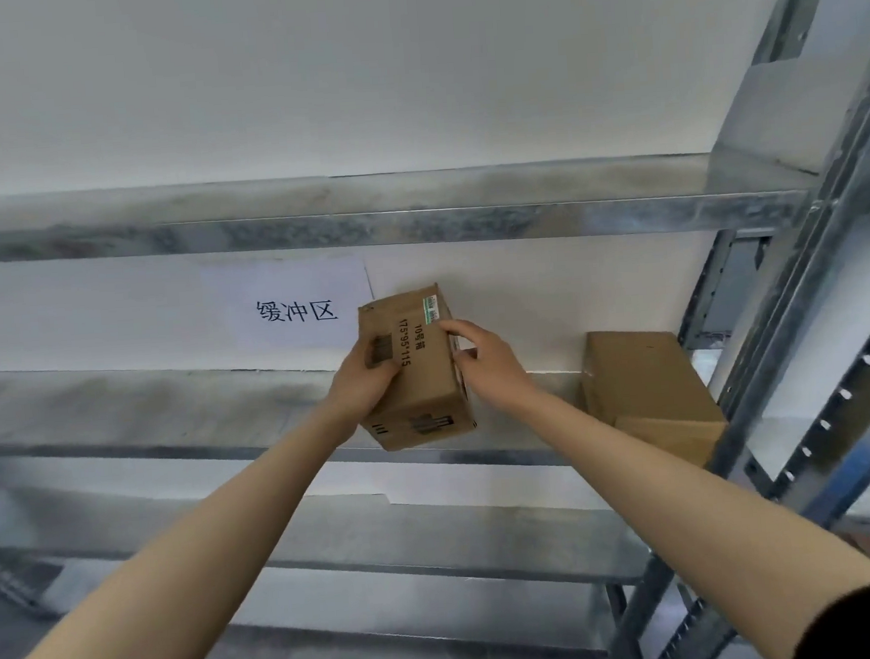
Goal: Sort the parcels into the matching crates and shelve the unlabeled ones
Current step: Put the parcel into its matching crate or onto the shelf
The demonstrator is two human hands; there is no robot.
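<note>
Parcel [426,381] of brown cardboard is at the front edge of the middle shelf [171,409] of a metal rack, held between both hands. It is turned a little, so one corner points to the camera, and black printed numbers run along its upper face. A small green and white sticker [431,303] sits near its far corner. I cannot tell whether the bottom already rests on the shelf or is just above it.

The left hand [362,386] holds the left side of the parcel, with the fingers [383,356] curled over onto the upper face. The right hand [481,359] holds the right side, the fingers bent and touching the upper edge, the thumb pressing against the side face. Both forearms are bare, and a black sleeve [865,623] shows at the lower right corner.

Near the parcel, to its right on the same shelf, a second cardboard box [643,392] lies close to the metal post [810,354] of the rack. Behind the parcel, on the white wall, hangs a paper sign [292,308] with three black Chinese characters; the parcel covers its lower right corner. One more shelf [312,219] is above and another shelf [386,538] is below.
</note>
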